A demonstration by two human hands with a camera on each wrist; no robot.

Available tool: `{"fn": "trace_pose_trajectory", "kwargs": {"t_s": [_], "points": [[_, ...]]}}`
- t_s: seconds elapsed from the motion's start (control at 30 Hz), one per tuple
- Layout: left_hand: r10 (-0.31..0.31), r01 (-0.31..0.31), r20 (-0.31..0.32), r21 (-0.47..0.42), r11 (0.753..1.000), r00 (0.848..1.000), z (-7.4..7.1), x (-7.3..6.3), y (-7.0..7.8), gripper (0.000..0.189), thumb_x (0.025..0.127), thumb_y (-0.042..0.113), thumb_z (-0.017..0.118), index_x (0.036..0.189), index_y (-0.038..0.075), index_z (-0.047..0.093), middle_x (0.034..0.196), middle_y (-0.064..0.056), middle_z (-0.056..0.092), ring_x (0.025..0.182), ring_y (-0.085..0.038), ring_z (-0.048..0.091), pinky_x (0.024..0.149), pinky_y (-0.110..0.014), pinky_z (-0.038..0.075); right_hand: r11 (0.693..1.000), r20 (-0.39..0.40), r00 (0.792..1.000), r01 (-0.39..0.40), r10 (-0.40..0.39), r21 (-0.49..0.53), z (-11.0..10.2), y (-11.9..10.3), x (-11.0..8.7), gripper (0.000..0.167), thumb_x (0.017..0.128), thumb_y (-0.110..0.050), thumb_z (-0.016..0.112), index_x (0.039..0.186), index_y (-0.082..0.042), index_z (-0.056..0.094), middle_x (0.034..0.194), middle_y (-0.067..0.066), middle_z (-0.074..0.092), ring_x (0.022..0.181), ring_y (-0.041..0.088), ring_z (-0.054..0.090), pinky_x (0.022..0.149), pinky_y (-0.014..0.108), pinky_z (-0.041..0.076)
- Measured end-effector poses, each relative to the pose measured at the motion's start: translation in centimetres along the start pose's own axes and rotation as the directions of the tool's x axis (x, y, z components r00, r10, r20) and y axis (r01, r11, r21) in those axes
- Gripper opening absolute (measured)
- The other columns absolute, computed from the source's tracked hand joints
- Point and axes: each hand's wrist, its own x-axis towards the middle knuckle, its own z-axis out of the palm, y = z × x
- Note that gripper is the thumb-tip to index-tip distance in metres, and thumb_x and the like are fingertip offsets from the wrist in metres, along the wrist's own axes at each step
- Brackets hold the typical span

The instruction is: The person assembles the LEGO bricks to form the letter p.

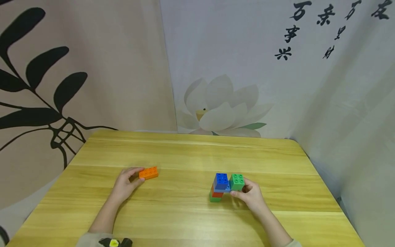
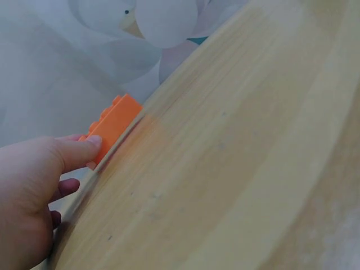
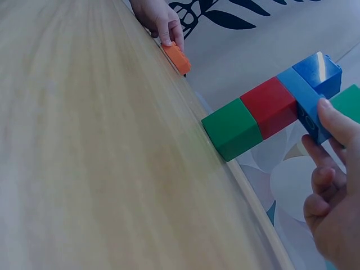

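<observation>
On the left of the table in the head view, my left hand (image 1: 124,185) pinches one end of an orange toy building brick (image 1: 148,173) between thumb and fingers. The brick lies with its studs up, as the left wrist view shows. To the right, my right hand (image 1: 251,195) grips a small stack of building bricks at its overhanging end. From the bottom up, the stack has a green brick (image 3: 232,129), a red brick (image 3: 270,107) and a longer light blue brick (image 3: 301,98). On top sit a dark blue brick (image 1: 220,181) and another green brick (image 1: 237,181), side by side. My right thumb presses the light blue brick's end.
The wooden table (image 1: 172,219) reaches back to a hanging cloth (image 1: 228,51) printed with a flower and characters. Another cloth with dark leaves (image 1: 46,61) hangs at the left. A black band with a yellow patch (image 1: 114,243) is at the left sleeve.
</observation>
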Motion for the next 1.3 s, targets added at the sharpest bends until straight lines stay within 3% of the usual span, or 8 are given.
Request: {"fn": "trace_pose_trajectory", "kwargs": {"t_s": [0.43,0.7,1.3], "points": [[-0.006,0.005,-0.025,-0.059,0.998,1.0,0.1,0.0,1.7,0.04,0.088,0.012,0.07,0.126,0.006,0.06,0.129,-0.013,0.053,0.114,-0.032,0.044,0.092,-0.054,0.039,1.0,-0.007,1.0,0.004,-0.004,-0.022,-0.1,0.2,-0.1,0.042,0.076,-0.001,0.077,0.114,0.008,0.062,0.097,0.006,0.07,0.085,0.018,0.063,0.074,0.028,0.051],[0.016,-0.019,-0.037,-0.087,0.996,0.999,0.2,0.1,3.1,0.039,0.087,0.01,0.071,0.125,0.007,0.062,0.128,-0.011,0.054,0.106,-0.026,0.045,0.086,-0.047,0.041,1.0,0.005,1.0,0.004,-0.004,-0.024,0.0,0.1,-0.2,0.043,0.076,-0.003,0.077,0.115,0.006,0.062,0.098,0.007,0.07,0.086,0.019,0.063,0.073,0.029,0.051],[0.083,-0.088,-0.046,-0.142,0.986,0.996,0.8,0.3,6.1,0.04,0.084,0.008,0.073,0.122,0.005,0.063,0.125,-0.008,0.057,0.107,-0.029,0.046,0.088,-0.055,0.037,1.0,-0.006,1.0,0.009,-0.009,-0.028,0.4,-0.1,0.0,0.042,0.075,-0.002,0.078,0.114,0.005,0.063,0.096,0.008,0.07,0.082,0.018,0.062,0.069,0.028,0.051]]}}
